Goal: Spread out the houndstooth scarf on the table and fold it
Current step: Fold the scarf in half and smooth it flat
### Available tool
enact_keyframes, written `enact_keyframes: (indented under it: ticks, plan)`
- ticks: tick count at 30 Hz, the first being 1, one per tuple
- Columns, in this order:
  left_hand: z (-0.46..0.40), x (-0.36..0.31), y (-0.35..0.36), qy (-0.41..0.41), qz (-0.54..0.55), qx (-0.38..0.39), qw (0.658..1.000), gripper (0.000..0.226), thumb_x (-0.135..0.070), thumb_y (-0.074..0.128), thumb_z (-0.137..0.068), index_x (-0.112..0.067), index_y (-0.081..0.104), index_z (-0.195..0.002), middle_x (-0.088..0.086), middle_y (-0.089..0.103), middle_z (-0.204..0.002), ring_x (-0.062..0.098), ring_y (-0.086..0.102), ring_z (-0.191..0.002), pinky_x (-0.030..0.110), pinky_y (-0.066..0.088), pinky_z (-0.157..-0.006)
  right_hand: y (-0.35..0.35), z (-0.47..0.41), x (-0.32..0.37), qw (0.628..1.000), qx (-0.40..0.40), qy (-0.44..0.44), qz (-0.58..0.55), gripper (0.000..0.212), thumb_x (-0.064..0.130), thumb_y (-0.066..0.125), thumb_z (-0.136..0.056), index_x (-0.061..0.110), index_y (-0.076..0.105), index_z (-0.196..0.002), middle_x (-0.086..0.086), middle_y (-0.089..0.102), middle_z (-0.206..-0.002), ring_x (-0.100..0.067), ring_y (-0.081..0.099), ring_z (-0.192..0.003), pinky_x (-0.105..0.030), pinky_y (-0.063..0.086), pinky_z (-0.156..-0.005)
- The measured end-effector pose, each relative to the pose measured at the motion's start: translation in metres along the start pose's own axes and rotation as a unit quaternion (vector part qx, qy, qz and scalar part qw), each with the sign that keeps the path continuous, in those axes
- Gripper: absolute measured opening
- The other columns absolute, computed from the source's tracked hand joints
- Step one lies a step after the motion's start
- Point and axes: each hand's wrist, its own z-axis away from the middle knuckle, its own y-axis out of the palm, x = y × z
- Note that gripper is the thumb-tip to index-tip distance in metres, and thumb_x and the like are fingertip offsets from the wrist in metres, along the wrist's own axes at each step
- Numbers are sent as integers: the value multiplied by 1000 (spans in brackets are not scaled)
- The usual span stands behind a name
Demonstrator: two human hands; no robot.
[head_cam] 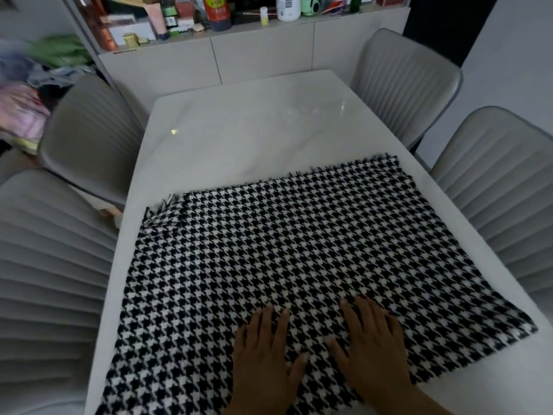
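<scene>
Scarf (269,250) on table (239,130), left hand (263,357), right hand (374,348) flat

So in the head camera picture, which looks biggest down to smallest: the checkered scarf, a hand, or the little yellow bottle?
1. Houndstooth scarf
2. Left hand, though nearness enlarges it
3. Yellow bottle, far away

Houndstooth scarf (269,259): black-and-white woven check, lying flat and spread wide across the near half of the white counter (239,130). Both grips press palm-down on its near-centre, left grip (263,354) and right grip (374,345) side by side, fingers straight. Fringed far edge runs well beyond the fingertips. Corner far-left of the left grip is rumpled and slightly folded over. Edge right of the right grip lies flat near the counter's side.
</scene>
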Motion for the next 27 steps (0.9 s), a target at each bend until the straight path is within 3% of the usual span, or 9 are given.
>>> enact_keyframes:
  ticks: [3, 5, 7, 12, 16, 18, 20, 23, 27]
  plan:
    - [7, -3, -13, -5, 26, 2, 1000, 66, -72, 21, -89, -41, 23, -148, -4, 35, -153, 22, 32, -140, 38, 13, -112, -11, -2, 1, 999, -18, 24, -26, 80, 67, 10, -89, 16, 68, -108, -11, 67, -108, -32, 63, -100, -47, 47, -85]
    - [-6, 6, -21, 2, 51, -15, 999, 72, -72, 3, -87, -40, -1, -151, -9, 0, -161, 18, 1, -149, 38, 2, -120, -20, -21, 11, 998, -43, 10, -49, 76, 63, 11, -92, 12, 67, -103, -11, 65, -103, -31, 62, -94, -43, 49, -80]
    - [-25, 20, -29, 2, 50, -33, 998, 82, -72, -9, -81, -32, -5, -153, -7, -13, -161, 15, -15, -147, 35, -6, -121, -27, -49, 28, 995, -70, -20, -68, 72, 59, 14, -94, 10, 65, -104, -11, 64, -105, -31, 62, -95, -42, 49, -81]
    - [-73, 73, -51, -8, 17, -37, 999, 82, -67, -7, -82, -26, -3, -154, -2, -12, -161, 17, -16, -148, 37, -8, -121, -32, -122, 80, 986, -60, -119, -97, 80, 63, 12, -93, 4, 61, -117, -14, 62, -120, -33, 57, -114, -45, 46, -95]
    - [-101, 125, -69, -18, -17, -30, 999, 75, -62, 0, -87, -27, -1, -154, -1, -8, -162, 17, -13, -148, 36, -9, -119, -33, -157, 107, 977, -72, -181, -88, 67, 54, 27, -93, 6, 51, -132, -13, 50, -138, -30, 44, -130, -39, 29, -111]
    - [-117, 151, -78, -38, -17, -38, 998, 68, -58, 9, -95, -26, 0, -154, 1, -7, -162, 19, -11, -149, 39, -3, -121, -24, -164, 106, 978, -63, -178, -89, 69, 58, 21, -96, 8, 48, -136, -10, 46, -142, -27, 39, -134, -36, 23, -113]
    - [-133, 179, -83, -57, -28, -45, 997, 67, -57, 12, -97, -25, -1, -154, 4, -3, -162, 23, -5, -149, 42, 3, -121, -8, -165, 100, 977, -78, -175, -91, 81, 62, 9, -94, 7, 54, -131, -11, 51, -139, -29, 46, -129, -40, 30, -111]
    - [-156, 219, -97, -93, -65, -43, 993, 71, -61, 8, -94, -24, -1, -154, 9, 10, -161, 31, 14, -147, 46, 12, -120, 5, -163, 93, 980, -71, -168, -83, 76, 61, 13, -94, 9, 56, -130, -8, 52, -139, -27, 47, -129, -46, 38, -108]
    - [-175, 236, -121, -190, -12, -66, 979, 68, -55, 17, -98, -21, 0, -154, 4, 2, -163, 23, 2, -149, 44, 3, -121, 6, -165, 95, 977, -95, -168, -84, 73, 61, 15, -95, 11, 56, -130, -5, 52, -139, -24, 47, -129, -46, 38, -107]
